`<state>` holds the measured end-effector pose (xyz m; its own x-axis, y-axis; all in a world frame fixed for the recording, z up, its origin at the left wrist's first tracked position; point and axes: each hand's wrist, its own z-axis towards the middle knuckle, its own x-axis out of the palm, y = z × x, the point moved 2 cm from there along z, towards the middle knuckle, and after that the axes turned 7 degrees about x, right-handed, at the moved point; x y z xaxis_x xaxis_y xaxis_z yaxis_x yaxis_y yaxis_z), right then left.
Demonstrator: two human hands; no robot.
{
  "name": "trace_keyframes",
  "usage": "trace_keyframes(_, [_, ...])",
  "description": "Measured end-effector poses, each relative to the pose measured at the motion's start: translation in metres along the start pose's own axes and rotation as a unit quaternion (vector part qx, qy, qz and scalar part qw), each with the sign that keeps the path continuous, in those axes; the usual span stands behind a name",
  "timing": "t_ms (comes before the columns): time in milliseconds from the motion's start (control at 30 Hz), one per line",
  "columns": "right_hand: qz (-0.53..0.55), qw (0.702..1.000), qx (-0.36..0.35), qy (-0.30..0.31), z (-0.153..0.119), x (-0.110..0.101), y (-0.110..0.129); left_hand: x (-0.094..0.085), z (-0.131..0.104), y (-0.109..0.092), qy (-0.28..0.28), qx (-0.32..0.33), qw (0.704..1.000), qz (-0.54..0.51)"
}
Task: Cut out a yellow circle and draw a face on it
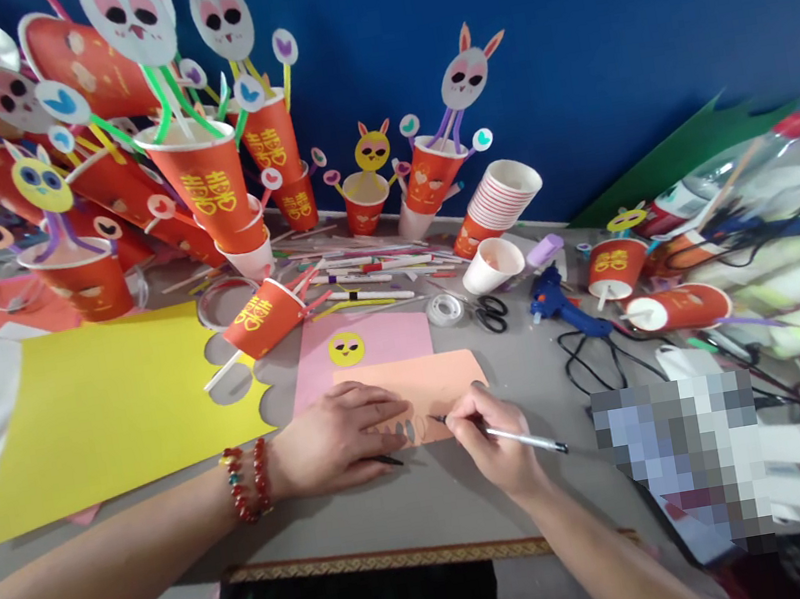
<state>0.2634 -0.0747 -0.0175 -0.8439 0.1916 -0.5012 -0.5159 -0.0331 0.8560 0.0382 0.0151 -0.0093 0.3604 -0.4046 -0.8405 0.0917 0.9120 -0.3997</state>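
Note:
My right hand is closed round a silver and black pen, its tip at an orange paper with small dark ovals drawn on it. My left hand lies flat on the left part of that paper, fingers stretched to the right. A thin dark object pokes out beneath its fingers; most of it is hidden. Behind the hands a pink sheet carries a round yellow face.
Yellow card covers the left side. Red cups with paper animal faces stand behind, near stacked cups and markers. Black scissors, a blue glue gun with cables and a pixelated area are to the right.

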Motion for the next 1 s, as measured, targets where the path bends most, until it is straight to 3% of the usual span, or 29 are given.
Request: trace_keyframes(1000, [-0.008,1.000,-0.019,0.018,-0.0005,0.0011,0.0000,0.0007,-0.0002,0.0002,0.000,0.000,1.000,0.001])
